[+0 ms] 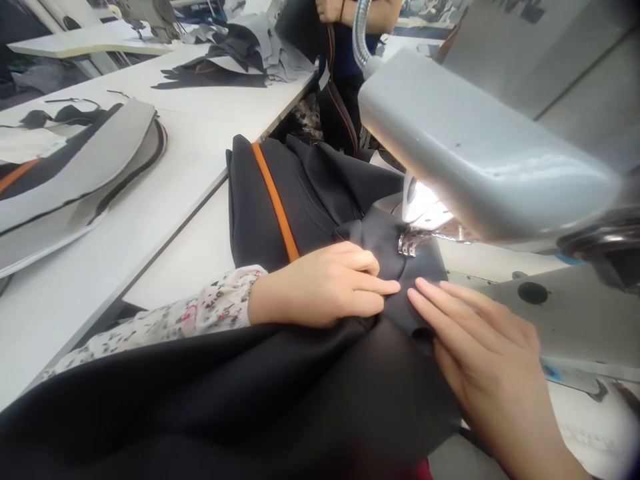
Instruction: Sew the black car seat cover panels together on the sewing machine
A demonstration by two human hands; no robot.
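A black leather-like cover [310, 393] with an orange stripe [274, 200] is bunched across the sewing machine bed [575, 307] and drapes toward me. Its seam passes under the metal presser foot [407, 243]. My left hand [325, 283] is on the material just left of the foot, its index finger pointing along the seam and the other fingers curled on a fold. On the near right side, my right hand [485, 347] lies with its fingers stretched out over the cover's edge. The needle is lost in the lamp's glare.
The grey machine head [480, 153] hangs over the right side. On the white table [185, 133] at left lies a stack of grey and black panels [105, 177]; farther back is a heap of dark pieces [230, 57]. Another person's hand [329, 10] holds black material at the back.
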